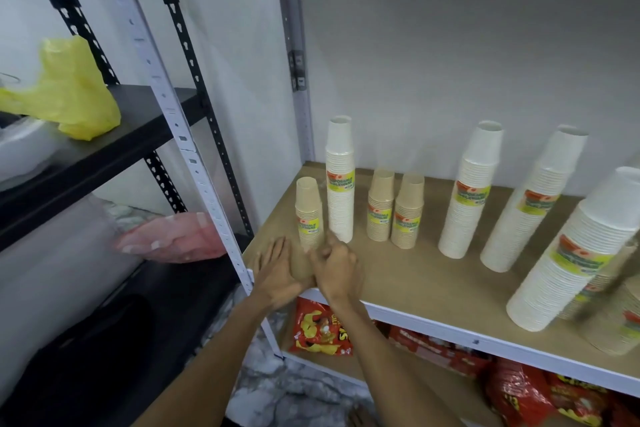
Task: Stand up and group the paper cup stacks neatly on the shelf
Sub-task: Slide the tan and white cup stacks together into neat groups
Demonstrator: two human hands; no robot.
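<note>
Wrapped paper cup stacks stand upright on the wooden shelf (415,274). At the left is a short brown stack (309,211), then a tall white stack (340,180), then two short brown stacks (380,206) (408,213). Three tall white stacks (469,191) (533,201) (575,253) stand to the right, with a brown stack (620,319) partly hidden at the right edge. My left hand (275,270) lies flat on the shelf's front corner, fingers apart. My right hand (337,269) is curled just below the leftmost brown stack; whether it touches the stack is unclear.
Red snack bags (322,331) fill the shelf below. A black rack at the left holds a yellow plastic bag (72,97) and a pink bag (173,239). A white upright post (194,163) stands beside my left hand. A grey wall backs the shelf.
</note>
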